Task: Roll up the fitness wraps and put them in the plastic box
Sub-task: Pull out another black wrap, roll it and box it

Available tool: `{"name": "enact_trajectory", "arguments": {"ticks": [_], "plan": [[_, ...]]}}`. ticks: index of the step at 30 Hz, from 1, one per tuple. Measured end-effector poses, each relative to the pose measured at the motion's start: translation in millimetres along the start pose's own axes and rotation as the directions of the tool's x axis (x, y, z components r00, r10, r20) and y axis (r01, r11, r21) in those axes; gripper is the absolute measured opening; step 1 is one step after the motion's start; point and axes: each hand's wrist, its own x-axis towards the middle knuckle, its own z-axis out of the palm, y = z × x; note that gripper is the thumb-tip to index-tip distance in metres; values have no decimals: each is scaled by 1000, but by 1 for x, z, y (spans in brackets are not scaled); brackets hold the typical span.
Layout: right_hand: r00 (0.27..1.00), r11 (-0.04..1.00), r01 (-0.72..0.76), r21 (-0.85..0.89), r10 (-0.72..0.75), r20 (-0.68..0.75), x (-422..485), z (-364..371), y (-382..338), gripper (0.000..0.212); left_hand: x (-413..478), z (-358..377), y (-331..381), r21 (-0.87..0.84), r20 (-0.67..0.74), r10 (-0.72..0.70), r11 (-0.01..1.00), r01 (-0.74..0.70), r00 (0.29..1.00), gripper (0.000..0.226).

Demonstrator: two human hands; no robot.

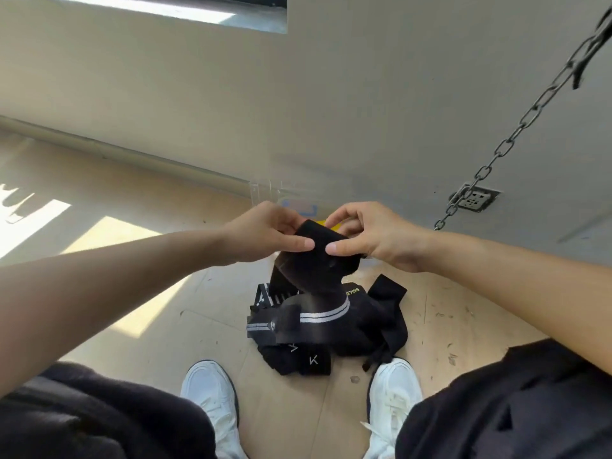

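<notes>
**Two hands rolling a black wrap above a pile on the floor**

Head view, looking down past the person's arms. Both hands are raised in the middle of the picture and share one black wrap. The left hand pinches the wrap's upper end from the left, thumb in front and fingers curled behind. The right hand pinches the same end from the right in the same way. The two thumb tips are near each other on the front of the cloth. This hold looks meant to keep the started roll tight and its edges level as the wrap is wound.

The rolled end lies sideways, so its axis runs left to right between the hands. The loose length hangs down and towards the person, its long axis roughly vertical. Its lower end meets the pile of other black wraps, some with white stripes, on the wooden floor.

The pile sits between two white shoes, within easy reach. The clear box stands on the floor just beyond the hands, mostly hidden by them. Only faint edges show, and I cannot tell what it holds.

A chain hangs slantwise at the right, in front of a wall socket.
</notes>
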Motion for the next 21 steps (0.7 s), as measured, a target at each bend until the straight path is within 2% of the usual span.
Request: {"name": "enact_trajectory", "arguments": {"ticks": [2,5,9,13,17,21], "plan": [[998,1000,-4,4,4,61,2,-5,3,39,3,-8,-2,-95,-4,-5,995,4,1000,8],[990,992,8,-127,10,139,4,-6,10,37,4,-24,-6,-213,-19,-23,977,18,1000,21],[996,999,32,-15,-31,88,13,3,15,27,3,-39,-11,-312,-14,-44,949,38,999,40],[994,980,83,-182,-69,80,23,17,19,28,3,-42,-10,-450,-45,-59,893,33,997,38],[997,950,74,-302,-69,28,32,21,33,20,2,-42,-10,-433,-41,-66,900,42,997,35],[996,930,72,-360,-52,66,35,17,40,20,1,-45,-25,-393,-97,-176,911,124,980,26]]}}
